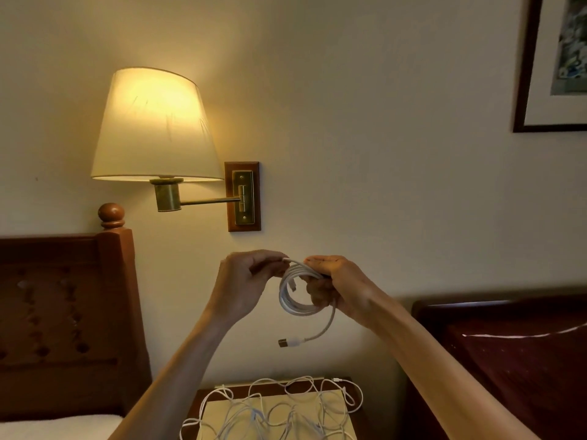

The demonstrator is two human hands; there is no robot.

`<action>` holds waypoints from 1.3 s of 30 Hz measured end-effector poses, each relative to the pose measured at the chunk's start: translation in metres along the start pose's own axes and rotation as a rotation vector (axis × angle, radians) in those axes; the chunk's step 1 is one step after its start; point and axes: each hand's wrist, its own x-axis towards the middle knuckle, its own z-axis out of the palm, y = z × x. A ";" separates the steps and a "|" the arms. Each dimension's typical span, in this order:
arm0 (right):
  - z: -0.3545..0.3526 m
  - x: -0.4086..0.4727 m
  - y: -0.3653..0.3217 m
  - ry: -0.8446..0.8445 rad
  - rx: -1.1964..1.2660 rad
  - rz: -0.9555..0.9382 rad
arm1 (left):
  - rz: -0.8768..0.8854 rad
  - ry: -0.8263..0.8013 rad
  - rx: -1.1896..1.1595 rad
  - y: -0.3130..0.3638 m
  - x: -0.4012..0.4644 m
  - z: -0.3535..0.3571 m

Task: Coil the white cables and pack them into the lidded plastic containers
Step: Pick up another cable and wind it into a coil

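Hands raised before a cream wall work on one white cable, most of it already wound. At far left stands a wooden headboard point(63, 312) with a round finial, and above it a lit wall lamp point(155, 128) on a brass swing arm. The left hand point(244, 287) pinches the upper run of the coiled cable point(293, 293) between thumb and fingertips, fingers curled close. The right hand point(336, 287) wraps around the coil's right side, fingers closed on the stacked loops. Roughly four or five turns appear in the coil, though an exact count cannot be told. A short tail hangs free below, ending in a USB plug point(284, 342); a second small connector shows inside the loop.

On the nightstand point(193, 404) beneath lies a tangle of loose white cables point(279, 404), uncoiled; how many strands make it up cannot be told. No lidded plastic container shows anywhere in view. By this evidence the job looks early: one cable nearly coiled, none packed, the pile yet to do. A framed picture point(552, 65) hangs at upper right above a dark wooden headboard point(508, 360).
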 end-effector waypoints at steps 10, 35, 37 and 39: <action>-0.004 0.006 0.006 0.070 0.105 0.056 | -0.815 -0.214 -0.963 0.004 -0.009 0.008; 0.013 0.020 0.022 0.440 -0.232 -0.030 | -0.248 -0.085 0.489 0.008 -0.032 0.023; 0.011 0.022 0.023 0.469 -0.277 -0.028 | -0.255 -0.094 0.559 0.012 -0.036 0.022; 0.007 0.023 0.021 0.492 -0.304 -0.019 | -0.225 -0.080 0.516 0.016 -0.043 0.021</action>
